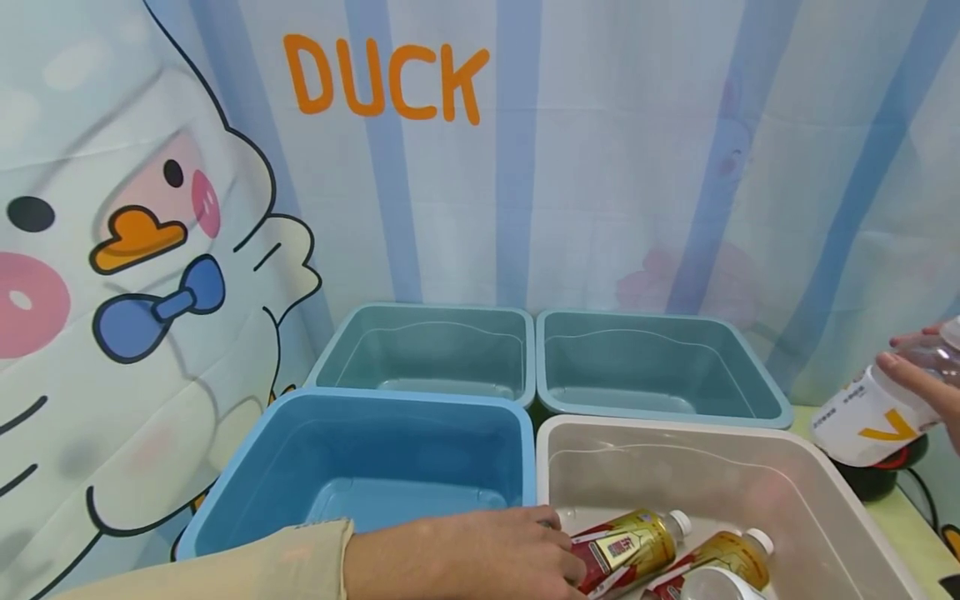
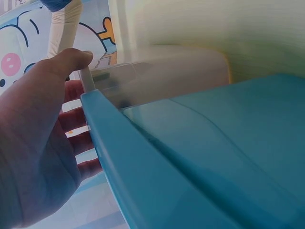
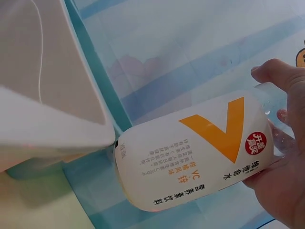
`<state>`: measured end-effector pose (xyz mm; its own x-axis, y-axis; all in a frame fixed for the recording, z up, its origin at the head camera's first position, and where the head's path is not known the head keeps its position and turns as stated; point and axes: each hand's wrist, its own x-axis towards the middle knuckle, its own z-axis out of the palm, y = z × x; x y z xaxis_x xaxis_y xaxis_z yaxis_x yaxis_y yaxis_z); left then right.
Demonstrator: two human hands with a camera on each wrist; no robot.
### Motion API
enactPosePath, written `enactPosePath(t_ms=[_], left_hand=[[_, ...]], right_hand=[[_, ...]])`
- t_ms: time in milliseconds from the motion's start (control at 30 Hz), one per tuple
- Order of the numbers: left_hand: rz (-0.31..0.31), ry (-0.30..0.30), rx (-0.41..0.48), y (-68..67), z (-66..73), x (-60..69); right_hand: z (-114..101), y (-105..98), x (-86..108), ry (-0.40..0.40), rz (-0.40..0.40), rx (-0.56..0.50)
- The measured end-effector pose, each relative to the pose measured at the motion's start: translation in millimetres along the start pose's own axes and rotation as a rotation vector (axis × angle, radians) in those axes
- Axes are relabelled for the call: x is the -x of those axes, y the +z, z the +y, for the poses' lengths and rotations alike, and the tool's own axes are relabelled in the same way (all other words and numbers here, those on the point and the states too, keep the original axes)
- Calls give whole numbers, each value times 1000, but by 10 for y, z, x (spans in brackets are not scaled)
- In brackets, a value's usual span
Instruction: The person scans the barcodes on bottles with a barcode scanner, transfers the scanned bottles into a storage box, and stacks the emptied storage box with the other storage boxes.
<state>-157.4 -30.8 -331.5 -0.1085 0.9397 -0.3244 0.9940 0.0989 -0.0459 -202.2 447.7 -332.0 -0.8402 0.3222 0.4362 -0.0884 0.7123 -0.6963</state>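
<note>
My right hand (image 1: 933, 387) grips a white-labelled drink bottle (image 3: 190, 148) with an orange V near its capped end. The bottle is tilted, its base toward the bins, just outside the right edge of the beige bin (image 1: 678, 433). My left hand (image 1: 480, 554) lies across the adjoining rims of the beige bin and the blue bin (image 1: 408, 402). In the left wrist view its fingers (image 2: 81, 143) pass behind the rim, so their tips are hidden. Beside it in the beige bin lie a red-and-gold bottle (image 1: 626, 546), a second similar bottle (image 1: 723, 558) and a partly cut-off white-topped item (image 1: 720, 585).
Two teal bins, one at the back left (image 1: 442, 315) and one at the back right (image 1: 637, 323), stand behind the front pair. A dark object with a cable (image 1: 870, 479) sits on the pale surface at the right. A printed duck curtain (image 1: 592, 167) hangs behind.
</note>
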Motion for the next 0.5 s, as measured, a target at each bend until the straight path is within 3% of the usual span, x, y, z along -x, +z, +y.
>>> enactPosePath(t_ms=[200, 500], left_hand=[[-1, -2, 9, 5, -2, -4], [7, -6, 18, 18, -3, -9]], right_hand=[[105, 50, -1, 26, -10, -61], [165, 108, 35, -15, 4, -143]])
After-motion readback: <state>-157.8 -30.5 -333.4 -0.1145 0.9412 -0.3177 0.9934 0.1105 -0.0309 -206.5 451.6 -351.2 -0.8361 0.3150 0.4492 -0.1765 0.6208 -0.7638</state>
